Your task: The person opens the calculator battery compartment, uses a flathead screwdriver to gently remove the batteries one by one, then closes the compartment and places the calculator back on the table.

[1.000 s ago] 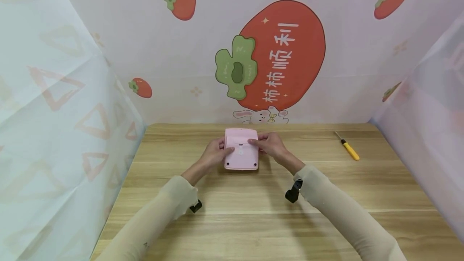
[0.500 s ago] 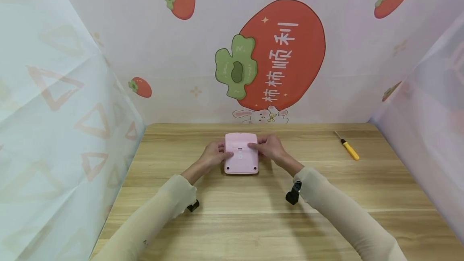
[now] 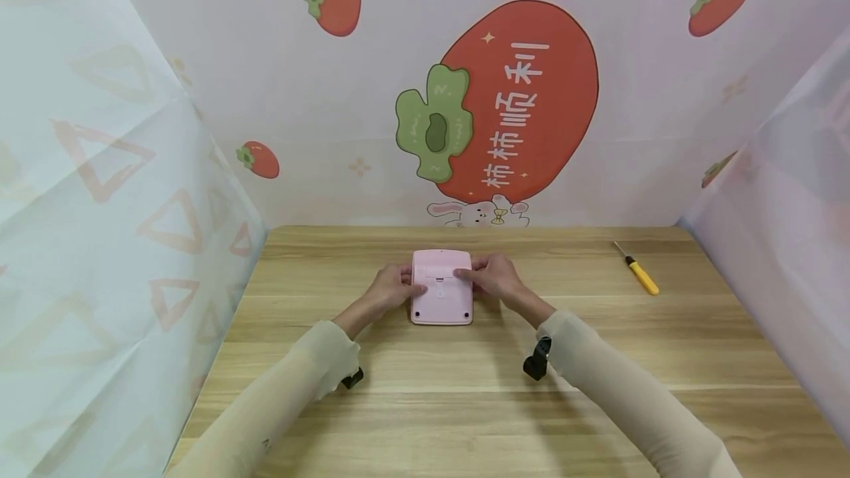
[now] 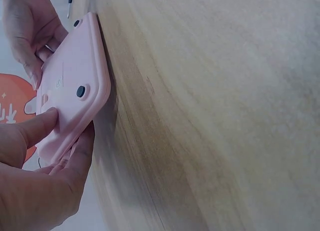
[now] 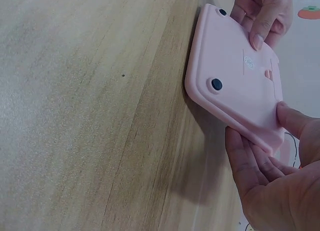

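Observation:
A pink calculator (image 3: pixel 442 303) is held back side up over the wooden table, its flat back showing a battery cover and dark round feet. The left hand (image 3: pixel 388 288) grips its left edge, thumb on the back and fingers underneath. On the opposite edge the right hand (image 3: pixel 498 277) grips in the same way, its thumb lying near the battery cover (image 5: pixel 270 76). In the left wrist view the calculator's near edge (image 4: pixel 102 86) lies close to the tabletop; whether it touches cannot be told. The calculator's front face is hidden.
A screwdriver (image 3: pixel 641 274) with a yellow handle lies on the table (image 3: pixel 438 419) to the right. Behind the table rises a backdrop (image 3: pixel 319 116) printed with persimmons. Pale sheets (image 3: pixel 99 257) hang along both sides.
Both hands have brought the calculator slightly down and nearer the person, and its back now looks a little more tilted toward the head camera. The grips look the same. The screwdriver stays put.

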`<move>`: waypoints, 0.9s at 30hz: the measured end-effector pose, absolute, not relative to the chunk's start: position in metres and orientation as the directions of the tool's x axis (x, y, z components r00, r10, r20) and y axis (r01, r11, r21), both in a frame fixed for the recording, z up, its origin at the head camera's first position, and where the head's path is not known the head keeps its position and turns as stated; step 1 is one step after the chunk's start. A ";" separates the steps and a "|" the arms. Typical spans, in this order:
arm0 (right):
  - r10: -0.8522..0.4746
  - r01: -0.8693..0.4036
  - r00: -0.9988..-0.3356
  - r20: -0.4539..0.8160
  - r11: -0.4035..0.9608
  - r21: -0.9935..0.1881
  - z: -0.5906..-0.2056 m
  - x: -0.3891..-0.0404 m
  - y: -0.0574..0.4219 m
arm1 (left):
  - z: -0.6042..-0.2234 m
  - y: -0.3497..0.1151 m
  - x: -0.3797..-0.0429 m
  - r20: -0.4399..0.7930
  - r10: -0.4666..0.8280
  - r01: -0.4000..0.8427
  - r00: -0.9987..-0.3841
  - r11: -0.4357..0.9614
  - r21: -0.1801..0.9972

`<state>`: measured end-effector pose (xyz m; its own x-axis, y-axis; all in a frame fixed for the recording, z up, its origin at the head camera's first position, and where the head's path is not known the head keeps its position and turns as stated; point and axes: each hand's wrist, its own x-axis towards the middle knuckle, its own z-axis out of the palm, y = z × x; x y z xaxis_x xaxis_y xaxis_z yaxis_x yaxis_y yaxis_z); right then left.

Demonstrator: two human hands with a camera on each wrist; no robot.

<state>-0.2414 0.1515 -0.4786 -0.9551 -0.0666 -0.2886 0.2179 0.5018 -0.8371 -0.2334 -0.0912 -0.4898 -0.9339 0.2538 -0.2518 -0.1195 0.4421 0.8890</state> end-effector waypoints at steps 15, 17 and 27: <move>-0.062 0.204 -0.959 -0.276 0.526 -0.826 -0.479 -0.240 0.149 | -0.489 -0.093 -0.233 -0.234 0.249 -0.093 -0.940 0.473 0.876; -0.062 0.200 -0.960 -0.274 0.532 -0.823 -0.479 -0.241 0.149 | -0.489 -0.093 -0.233 -0.228 0.249 -0.086 -0.941 0.478 0.874; -0.060 0.191 -0.961 -0.269 0.557 -0.808 -0.480 -0.242 0.149 | -0.490 -0.092 -0.234 -0.200 0.245 -0.047 -0.949 0.516 0.855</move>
